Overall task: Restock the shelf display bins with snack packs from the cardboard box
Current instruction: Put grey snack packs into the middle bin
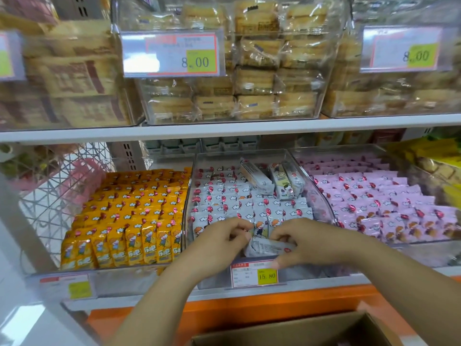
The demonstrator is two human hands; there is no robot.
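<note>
1. Three clear bins sit side by side on the lower shelf (139, 302): an orange bin (112, 272), a middle bin (239, 154) of white packs and a pink bin (414, 250).
2. Three loose packs (259, 179) are propped on the white rows at the back.
3. An orange base (249, 313) runs below the shelf, and one open cardboard box (311, 329) stands under the arms.
4. One snack pack (269, 247) is held at the middle bin's front, its long axis running left to right. Its ends are pinched by the fingers of the left hand (224, 238) and the right hand (304, 242).
</note>
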